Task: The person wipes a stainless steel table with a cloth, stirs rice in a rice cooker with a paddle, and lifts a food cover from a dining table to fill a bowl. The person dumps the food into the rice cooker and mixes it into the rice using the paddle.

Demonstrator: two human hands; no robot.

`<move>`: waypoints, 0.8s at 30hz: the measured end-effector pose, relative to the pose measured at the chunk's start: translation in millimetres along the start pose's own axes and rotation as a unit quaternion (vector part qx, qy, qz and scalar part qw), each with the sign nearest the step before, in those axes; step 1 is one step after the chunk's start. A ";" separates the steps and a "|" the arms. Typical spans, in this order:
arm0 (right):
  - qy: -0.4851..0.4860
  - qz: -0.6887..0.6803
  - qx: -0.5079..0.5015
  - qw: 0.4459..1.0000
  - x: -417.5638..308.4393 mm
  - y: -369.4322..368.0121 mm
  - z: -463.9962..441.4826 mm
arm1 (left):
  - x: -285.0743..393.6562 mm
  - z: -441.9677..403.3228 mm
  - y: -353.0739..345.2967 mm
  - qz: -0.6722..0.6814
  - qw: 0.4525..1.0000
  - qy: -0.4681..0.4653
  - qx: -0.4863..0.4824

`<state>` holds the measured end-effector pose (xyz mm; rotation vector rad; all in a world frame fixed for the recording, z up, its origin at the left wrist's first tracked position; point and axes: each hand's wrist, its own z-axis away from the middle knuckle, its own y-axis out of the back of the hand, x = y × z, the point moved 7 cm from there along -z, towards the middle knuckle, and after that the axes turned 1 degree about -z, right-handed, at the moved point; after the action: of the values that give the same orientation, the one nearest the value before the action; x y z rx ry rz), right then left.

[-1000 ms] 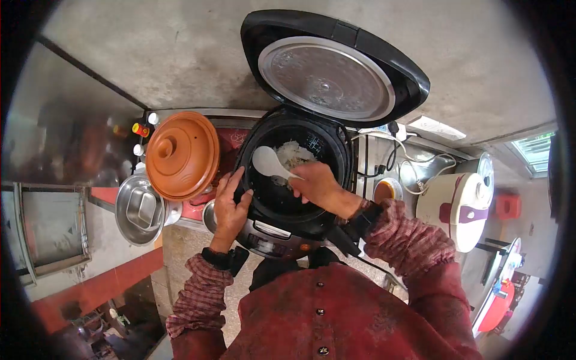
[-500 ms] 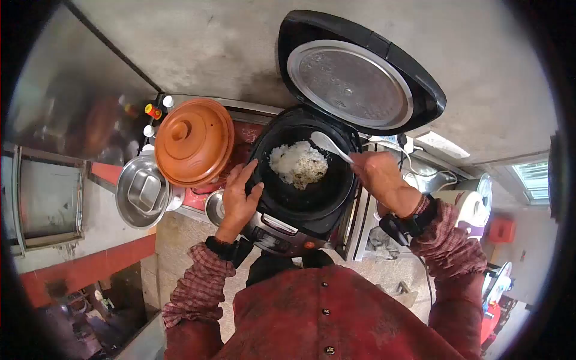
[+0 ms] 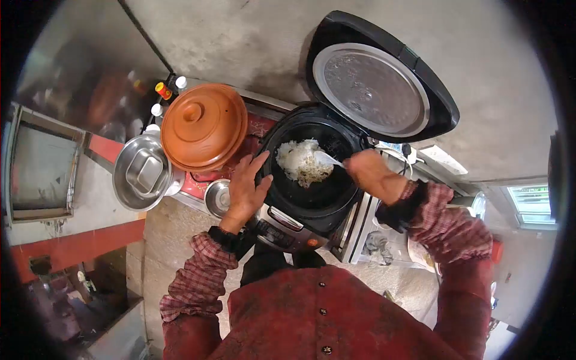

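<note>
A rice cooker [image 3: 287,223] stands in front of me with its black lid [image 3: 373,78] tipped up and back. Cooked rice [image 3: 298,161], white with darker bits toward the front, lies in the dark inner pot [image 3: 318,201]. My right hand [image 3: 375,174] is closed around the handle of a white rice paddle [image 3: 327,158]; the paddle's blade is in the rice at its right side. On the cooker's left rim rests my left hand [image 3: 245,189], fingers spread, holding nothing.
Left of the cooker sits a brown clay pot with a lid [image 3: 204,126]. Beside it are a metal basin [image 3: 139,174] and a small metal bowl [image 3: 218,197]. Several bottles [image 3: 162,91] line the wall. A cable [image 3: 401,153] runs along the right side.
The paddle has gone from above the rice's right edge down into the rice. My right hand has lowered slightly with it. My left hand stays on the rim while the view has shifted.
</note>
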<state>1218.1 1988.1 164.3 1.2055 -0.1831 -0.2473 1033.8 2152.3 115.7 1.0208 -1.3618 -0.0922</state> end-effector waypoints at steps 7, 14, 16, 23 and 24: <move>0.157 0.106 -0.014 0.982 -33.9 1.5 18.4 | -2.8 0.4 -1.1 0.004 1.000 0.000 0.014; 0.214 0.065 0.000 0.975 -49.7 -31.8 -9.6 | -1.7 0.8 -1.9 0.004 0.999 -0.022 0.025; 0.172 0.068 -0.012 0.983 -47.9 -43.0 -17.4 | -0.8 0.4 -0.5 0.007 0.999 -0.024 0.029; 0.104 0.057 0.046 0.992 -10.4 9.4 10.4 | 2.5 1.8 1.8 0.001 0.999 -0.030 0.043; 0.103 0.045 0.042 0.993 -2.3 9.6 10.9 | 2.5 1.7 1.9 -0.004 0.999 -0.028 0.046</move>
<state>1213.8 1982.2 177.0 1.2945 -0.0681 -0.0347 1032.1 2151.0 118.5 1.1082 -1.4232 -0.0641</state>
